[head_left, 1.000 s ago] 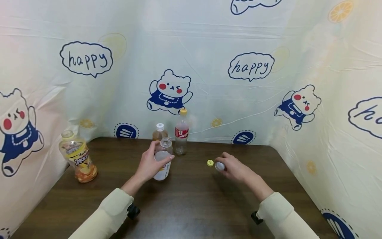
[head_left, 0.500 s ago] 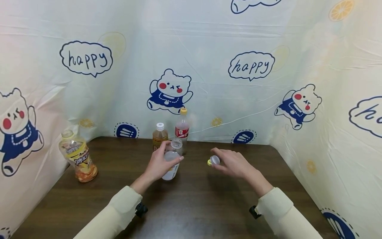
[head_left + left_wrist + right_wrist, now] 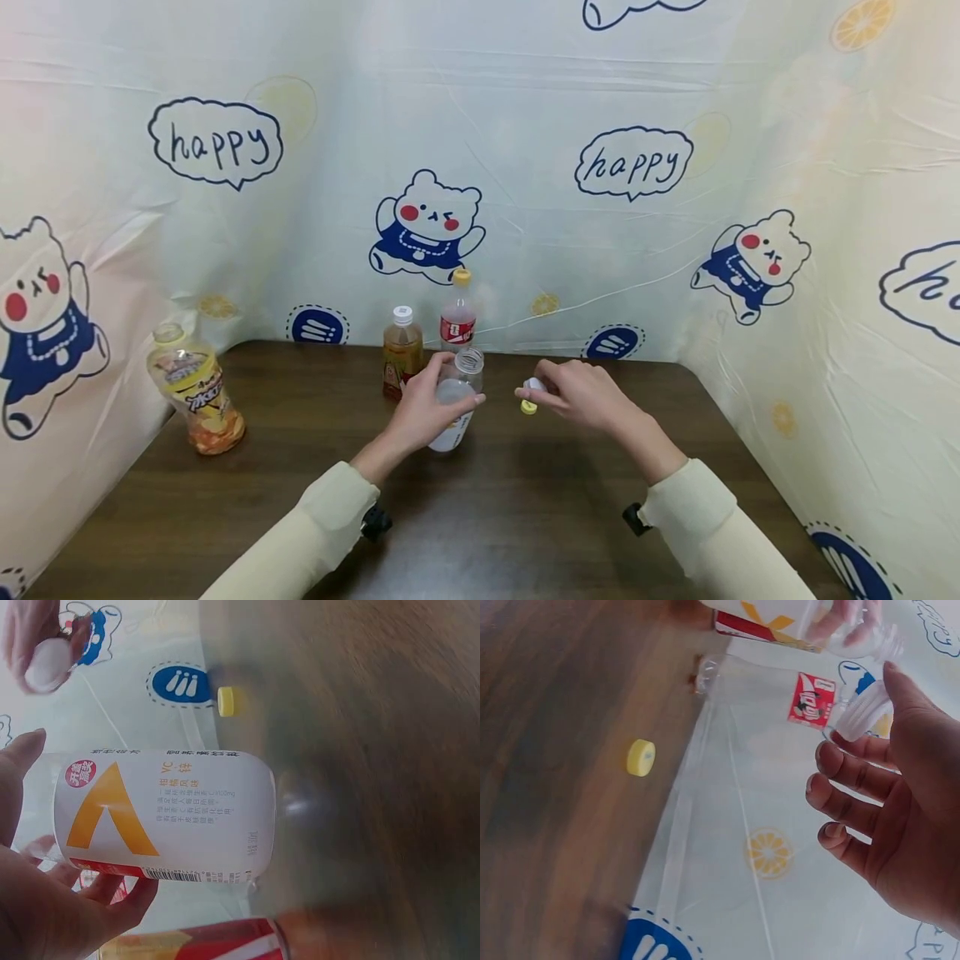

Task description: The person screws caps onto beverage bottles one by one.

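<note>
For a clean fit, prob. best: steady the uncapped white-labelled btl (image 3: 202, 817), keep white cap (image 3: 862, 712) level, start threads gently. L hand (image 3: 425, 407) grips btl's upper part, approx. mid-bench (image 3: 480, 533), tilted slightly; base contact unclear. R hand (image 3: 585, 393) pinches white cap, thumb vs. index, other fingers loosely bent, yellow cap (image 3: 640, 758) nearby.

Left arm (image 3: 307, 533) in from 7 o'clock, left hand (image 3: 429, 410) gripping, thumb (image 3: 467, 407) toward 2 o'clock. Right arm (image 3: 720, 533) in from 5 o'clock, right hand (image 3: 583, 395) pinching, lower fingers (image 3: 851, 806) loosely curled.
</note>
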{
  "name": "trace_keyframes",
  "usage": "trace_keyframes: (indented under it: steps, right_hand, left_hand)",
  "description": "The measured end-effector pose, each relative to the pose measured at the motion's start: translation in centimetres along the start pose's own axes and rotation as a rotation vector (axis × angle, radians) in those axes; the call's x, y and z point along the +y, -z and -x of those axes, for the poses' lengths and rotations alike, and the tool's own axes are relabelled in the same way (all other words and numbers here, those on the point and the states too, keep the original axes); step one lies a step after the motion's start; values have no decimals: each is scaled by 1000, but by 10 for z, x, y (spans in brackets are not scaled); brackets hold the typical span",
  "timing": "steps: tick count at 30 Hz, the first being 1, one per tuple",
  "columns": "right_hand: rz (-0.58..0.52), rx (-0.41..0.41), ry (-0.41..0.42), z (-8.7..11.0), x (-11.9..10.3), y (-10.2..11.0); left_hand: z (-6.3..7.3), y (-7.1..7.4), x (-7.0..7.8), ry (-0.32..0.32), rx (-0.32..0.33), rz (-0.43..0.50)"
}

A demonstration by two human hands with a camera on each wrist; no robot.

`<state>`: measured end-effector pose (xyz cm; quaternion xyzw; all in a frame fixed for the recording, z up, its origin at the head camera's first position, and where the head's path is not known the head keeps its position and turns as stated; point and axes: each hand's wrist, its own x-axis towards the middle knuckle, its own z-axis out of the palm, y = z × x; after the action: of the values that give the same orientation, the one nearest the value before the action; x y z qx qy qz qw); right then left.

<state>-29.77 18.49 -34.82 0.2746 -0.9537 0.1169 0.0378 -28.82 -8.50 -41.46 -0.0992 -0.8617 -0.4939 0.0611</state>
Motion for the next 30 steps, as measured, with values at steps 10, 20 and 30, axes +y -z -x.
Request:
trace_keyframes:
  steps: [10,20,30]
  right_hand:
    - [-27,80,144,-10,-15,16]
    - [-116,37,190,-19,-24,31]
    - [-113,-37,243,-29,-30,31]
  left_hand:
    - [-1,-18,2,-41,-21,15]
    - [-1,-27,9,-110,-69,18]
    - [-1,-30,8,-109,-95,5]
